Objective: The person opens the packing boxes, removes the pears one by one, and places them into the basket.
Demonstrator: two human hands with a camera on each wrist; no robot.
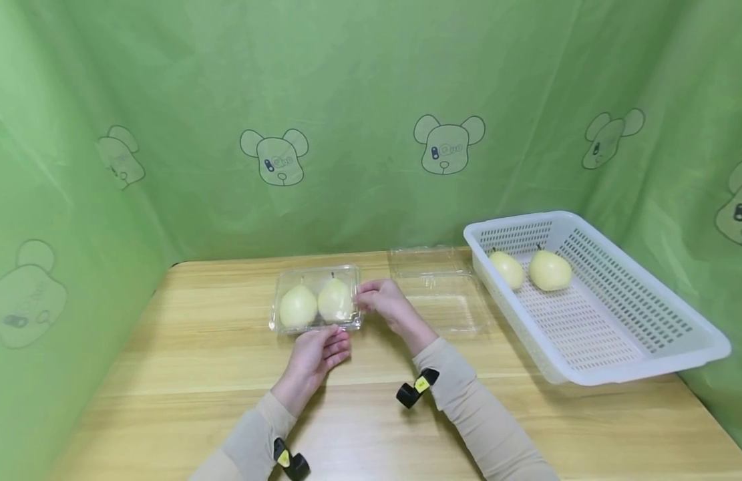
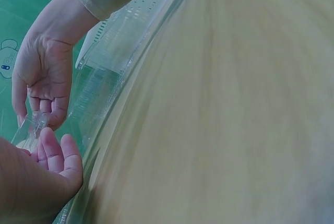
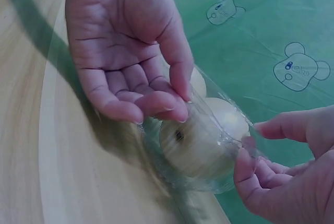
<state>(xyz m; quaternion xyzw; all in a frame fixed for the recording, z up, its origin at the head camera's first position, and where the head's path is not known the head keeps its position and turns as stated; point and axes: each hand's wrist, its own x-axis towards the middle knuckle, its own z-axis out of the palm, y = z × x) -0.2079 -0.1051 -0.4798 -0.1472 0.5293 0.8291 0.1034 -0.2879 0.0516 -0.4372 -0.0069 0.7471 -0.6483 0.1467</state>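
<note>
A clear plastic clamshell box [image 1: 313,272] stands on the table with two pale yellow pears [image 1: 298,307] side by side inside, its lid lying over them. My left hand [image 1: 316,357] pinches the box's front edge near the right corner, thumb above and fingers below. At the right side, my right hand [image 1: 385,300] grips the box edge between thumb and fingertips. The right wrist view shows both hands at the lid's rim, with one pear [image 3: 203,140] seen through the plastic between them.
Right of the box lies a second clear clamshell [image 1: 443,310], opened flat. Beyond it a white perforated basket [image 1: 593,341] holds two more pears [image 1: 549,270] at its far end. Green curtains [image 1: 358,200] enclose the wooden table [image 1: 184,361] at the back and sides.
</note>
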